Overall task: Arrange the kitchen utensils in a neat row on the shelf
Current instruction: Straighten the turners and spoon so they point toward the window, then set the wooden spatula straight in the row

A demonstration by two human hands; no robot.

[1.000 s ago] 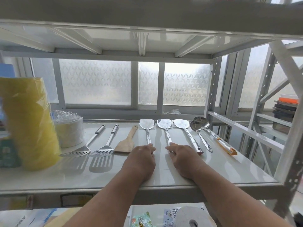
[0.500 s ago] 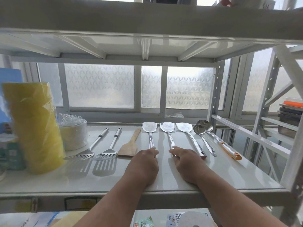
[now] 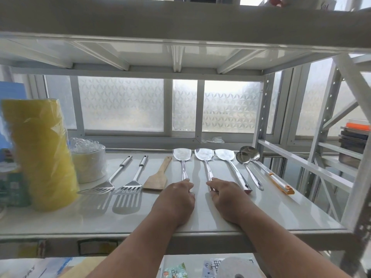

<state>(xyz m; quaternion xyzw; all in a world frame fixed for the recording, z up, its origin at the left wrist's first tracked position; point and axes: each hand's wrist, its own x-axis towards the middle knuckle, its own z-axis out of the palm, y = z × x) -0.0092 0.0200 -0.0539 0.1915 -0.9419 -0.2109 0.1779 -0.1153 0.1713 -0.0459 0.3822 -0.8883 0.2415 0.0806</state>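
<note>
Several utensils lie in a row on the white shelf point(image 3: 281, 213). From the left: a slotted steel turner point(image 3: 112, 181), a second slotted turner point(image 3: 133, 180), a wooden spatula point(image 3: 158, 176), three steel spatulas, and two ladles. My left hand point(image 3: 176, 199) covers the handle end of one steel spatula point(image 3: 181, 157), fingers curled on it. My right hand point(image 3: 226, 199) grips the handle end of the middle steel spatula point(image 3: 203, 155). The third spatula point(image 3: 226, 157), a steel ladle point(image 3: 244, 159) and an orange-handled ladle point(image 3: 251, 153) lie to the right, untouched.
A tall yellow wrapped stack point(image 3: 40, 153) and a wrapped white stack of bowls point(image 3: 89, 161) stand at the shelf's left. Another shelf board point(image 3: 180, 21) hangs overhead. Frosted windows point(image 3: 120, 105) close the back. Dark trays point(image 3: 353, 141) sit on a rack to the right.
Both hands stay on the two spatula handles. The view has tilted slightly, so everything sits a little lower in the frame; the utensils keep their places.
</note>
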